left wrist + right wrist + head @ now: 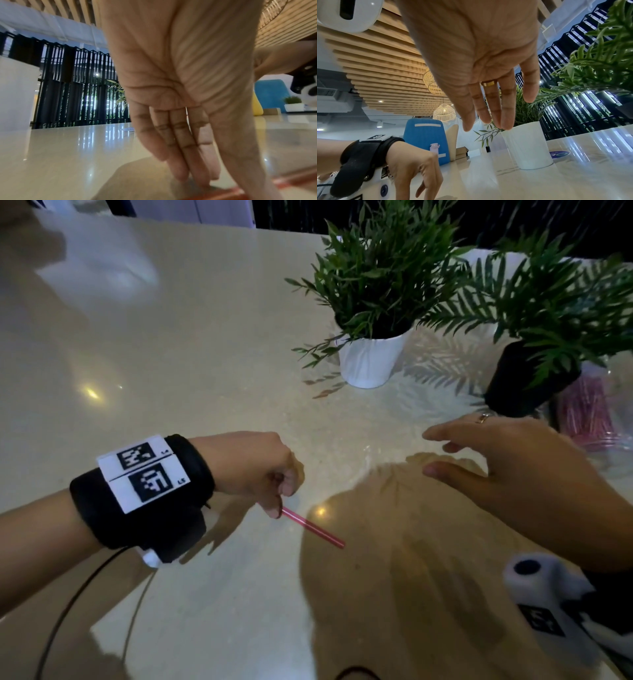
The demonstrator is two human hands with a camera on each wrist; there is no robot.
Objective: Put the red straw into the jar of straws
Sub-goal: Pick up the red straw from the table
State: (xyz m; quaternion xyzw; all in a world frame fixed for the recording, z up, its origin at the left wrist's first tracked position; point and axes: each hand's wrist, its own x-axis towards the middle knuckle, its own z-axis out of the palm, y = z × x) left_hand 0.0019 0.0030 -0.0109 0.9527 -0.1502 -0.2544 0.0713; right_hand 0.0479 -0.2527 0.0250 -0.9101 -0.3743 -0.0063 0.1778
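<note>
Pickup step: red straw (pixel 312 527), lying on the worktop (pixel 212 364), is pinched at one end by the left hand (pixel 263 470); right hand (pixel 507 470) spread wide, empty; a lift and carry to the jar of straws (pixel 589 419), behind the right hand, is called for next.

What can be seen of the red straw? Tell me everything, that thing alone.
The red straw is a thin, straight tube, pinkish red with a paler stripe along its length, plastic by the look of it. It lies low over the pale glossy table; whether its far end touches the table cannot be told. The left hand pinches one end, and the rest points toward the lower right. In the left wrist view it is only a red blur.
</note>
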